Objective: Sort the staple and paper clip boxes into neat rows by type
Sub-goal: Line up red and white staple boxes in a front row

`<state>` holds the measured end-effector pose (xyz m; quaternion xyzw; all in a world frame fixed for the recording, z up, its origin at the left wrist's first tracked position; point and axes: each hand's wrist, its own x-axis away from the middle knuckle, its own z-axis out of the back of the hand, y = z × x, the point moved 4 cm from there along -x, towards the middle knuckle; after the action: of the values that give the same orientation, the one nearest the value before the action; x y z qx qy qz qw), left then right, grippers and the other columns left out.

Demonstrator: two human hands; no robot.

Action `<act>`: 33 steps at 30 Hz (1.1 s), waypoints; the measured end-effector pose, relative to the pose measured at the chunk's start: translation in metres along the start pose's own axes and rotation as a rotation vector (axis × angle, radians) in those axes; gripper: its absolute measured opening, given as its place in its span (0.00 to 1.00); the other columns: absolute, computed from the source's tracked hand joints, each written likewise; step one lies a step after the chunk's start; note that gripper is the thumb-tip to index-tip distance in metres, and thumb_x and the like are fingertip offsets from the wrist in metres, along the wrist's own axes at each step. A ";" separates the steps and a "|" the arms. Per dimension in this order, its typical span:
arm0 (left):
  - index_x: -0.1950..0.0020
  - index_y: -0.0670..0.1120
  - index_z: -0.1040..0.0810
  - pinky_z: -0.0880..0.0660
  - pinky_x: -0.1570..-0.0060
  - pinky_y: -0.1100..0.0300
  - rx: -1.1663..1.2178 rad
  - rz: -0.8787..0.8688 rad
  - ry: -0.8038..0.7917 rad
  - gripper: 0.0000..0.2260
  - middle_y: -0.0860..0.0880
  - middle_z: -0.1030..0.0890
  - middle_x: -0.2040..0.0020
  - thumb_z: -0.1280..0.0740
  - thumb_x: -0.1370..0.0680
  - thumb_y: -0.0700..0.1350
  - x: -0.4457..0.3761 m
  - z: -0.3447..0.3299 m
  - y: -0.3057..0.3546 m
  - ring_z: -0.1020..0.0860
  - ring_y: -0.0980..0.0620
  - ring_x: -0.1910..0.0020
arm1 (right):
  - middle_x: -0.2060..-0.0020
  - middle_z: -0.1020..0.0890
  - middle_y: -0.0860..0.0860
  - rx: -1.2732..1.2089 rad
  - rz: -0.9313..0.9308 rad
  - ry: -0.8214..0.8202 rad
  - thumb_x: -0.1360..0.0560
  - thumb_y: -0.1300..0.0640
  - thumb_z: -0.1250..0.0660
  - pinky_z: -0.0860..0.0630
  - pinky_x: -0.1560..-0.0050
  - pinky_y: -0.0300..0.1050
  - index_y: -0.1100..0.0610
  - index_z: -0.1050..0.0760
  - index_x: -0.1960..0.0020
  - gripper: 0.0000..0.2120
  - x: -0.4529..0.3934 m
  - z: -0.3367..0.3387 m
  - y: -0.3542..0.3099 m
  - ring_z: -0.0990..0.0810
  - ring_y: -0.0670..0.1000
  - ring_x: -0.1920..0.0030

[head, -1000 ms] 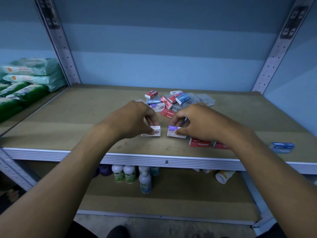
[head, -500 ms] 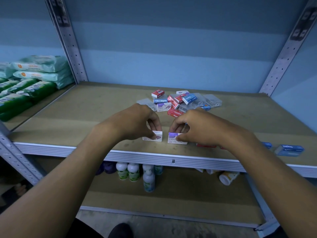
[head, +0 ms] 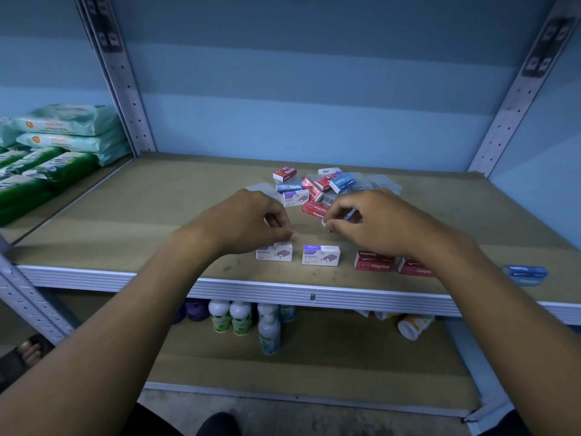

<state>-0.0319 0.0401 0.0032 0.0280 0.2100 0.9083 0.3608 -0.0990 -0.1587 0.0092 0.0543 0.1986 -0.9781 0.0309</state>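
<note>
Sorting staples: left hand [head: 251, 220] rests curled fingertips on the top edge of a white-purple box [head: 274, 251]; right hand [head: 374, 221] hovers loosely curled, seemingly holding nothing. A second white-purple box [head: 321, 255] sits just at 3 o'clock, two red boxes [head: 374, 261] beyond. Unsorted pile [head: 314, 188] at 12. Likely light, stiff card; pinch the long sides. Fibreboard shelf [head: 157, 215], metal lip, blue wall; bottles [head: 240, 317] below.
</note>
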 end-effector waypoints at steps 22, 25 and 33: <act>0.41 0.56 0.22 0.28 0.44 0.55 -0.173 0.151 0.145 0.15 0.49 0.25 0.39 0.29 0.27 0.56 -0.071 -0.013 -0.047 0.28 0.46 0.38 | 0.31 0.30 0.51 0.154 -0.254 0.012 0.21 0.52 0.33 0.26 0.36 0.53 0.42 0.28 0.32 0.18 -0.050 -0.018 0.038 0.32 0.56 0.31; 0.45 0.57 0.24 0.30 0.48 0.56 -0.139 0.153 0.147 0.13 0.50 0.26 0.41 0.28 0.28 0.56 -0.080 -0.017 -0.054 0.28 0.45 0.40 | 0.33 0.31 0.51 0.139 -0.260 0.020 0.21 0.53 0.35 0.27 0.38 0.51 0.43 0.29 0.31 0.18 -0.057 -0.022 0.040 0.32 0.55 0.32; 0.50 0.56 0.22 0.33 0.54 0.62 -0.050 0.089 0.207 0.12 0.52 0.26 0.47 0.25 0.30 0.53 -0.089 -0.018 -0.066 0.27 0.51 0.48 | 0.35 0.29 0.51 0.142 -0.257 0.074 0.21 0.58 0.33 0.21 0.45 0.51 0.42 0.27 0.36 0.18 -0.072 -0.026 0.048 0.26 0.54 0.37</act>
<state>0.0729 0.0173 -0.0306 -0.0658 0.2220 0.9263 0.2973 -0.0209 -0.1897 -0.0246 0.0667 0.1351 -0.9829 -0.1058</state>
